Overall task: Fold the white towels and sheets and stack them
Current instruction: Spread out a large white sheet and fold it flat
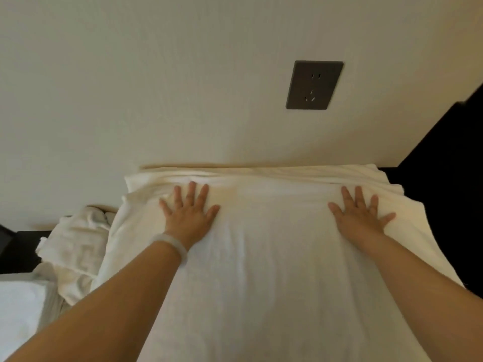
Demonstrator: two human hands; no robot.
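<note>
At far edge by the wall, left hand & right hand lie flat on the white sheet, fingers spread, prob. smoothing it for a fold. Crumpled towels wait at left.

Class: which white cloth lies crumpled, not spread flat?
The towel at the left; it is bunched, while the sheet lies spread flat beside it.

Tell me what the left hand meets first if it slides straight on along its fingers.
Probably the bunched far edge of the white sheet, just past the left hand; then the wall.
</note>
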